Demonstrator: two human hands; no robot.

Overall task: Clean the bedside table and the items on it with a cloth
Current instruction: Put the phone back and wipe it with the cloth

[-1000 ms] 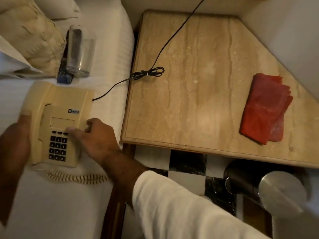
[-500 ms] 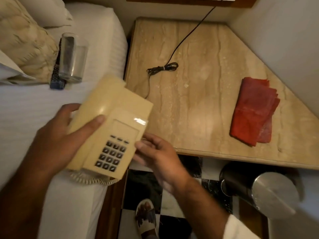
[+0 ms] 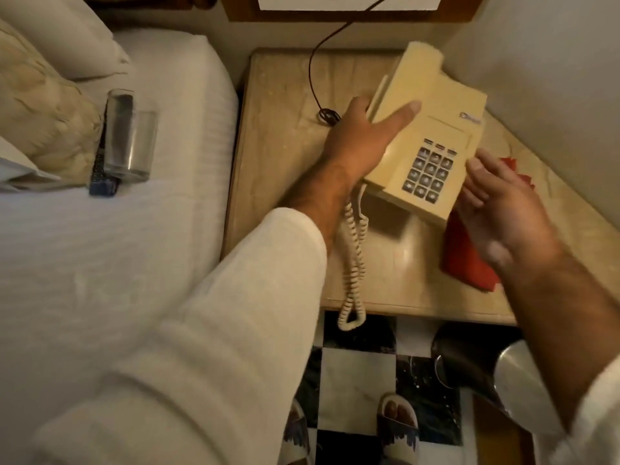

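A cream push-button telephone (image 3: 432, 135) hangs tilted just above the marble bedside table (image 3: 285, 156). My left hand (image 3: 360, 139) grips its handset side, thumb lying across the top. My right hand (image 3: 503, 209) is at the phone's lower right corner, fingers curled near or under its edge; whether it touches is unclear. The coiled cord (image 3: 354, 260) dangles over the table's front edge. A folded red cloth (image 3: 463, 253) lies on the table, partly hidden under my right hand and the phone. A black line cord (image 3: 315, 82) runs to the wall.
On the bed (image 3: 117, 246) at the left lie a drinking glass (image 3: 129, 146) on its side, a dark remote (image 3: 100, 179) and pillows. A metal bin (image 3: 503, 374) stands on the checkered floor below the table. My sandalled feet (image 3: 396, 421) are at the bottom.
The telephone has been lifted off the bed and carried right, over the bedside table. My left hand kept hold of it and my right hand followed to its lower right corner.
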